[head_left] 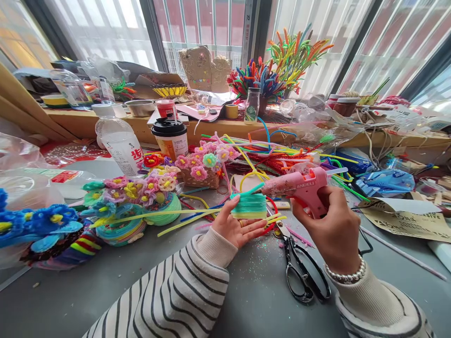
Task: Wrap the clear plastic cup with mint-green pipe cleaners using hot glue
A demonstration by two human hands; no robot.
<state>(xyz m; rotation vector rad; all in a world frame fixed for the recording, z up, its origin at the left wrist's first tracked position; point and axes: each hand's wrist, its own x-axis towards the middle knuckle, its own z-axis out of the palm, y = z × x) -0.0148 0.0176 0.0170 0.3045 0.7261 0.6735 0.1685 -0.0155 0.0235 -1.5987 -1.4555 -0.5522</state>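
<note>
My left hand [234, 225] holds a small coil-wrapped piece [249, 206], teal and green above and pale yellow below, with the thumb on its left side and the fingers beneath. A teal strand stands out at the top of the piece, and yellow strands stick out near my fingers. My right hand [329, 225] is wrapped round the handle of a pink glue gun [310, 190]. The gun's nozzle points left, right by the teal strand; whether they touch is unclear. A clear glue stick [337, 171] juts from the gun's back.
Black-handled scissors [299, 272] lie below the hands. Pipe-cleaner flower pots [158, 209] stand left, a pink flower basket [200, 178] behind. Loose pipe cleaners [268, 157], a lidded cup [170, 141] and a bottle [118, 141] sit farther back. Brown paper [405, 223] lies right.
</note>
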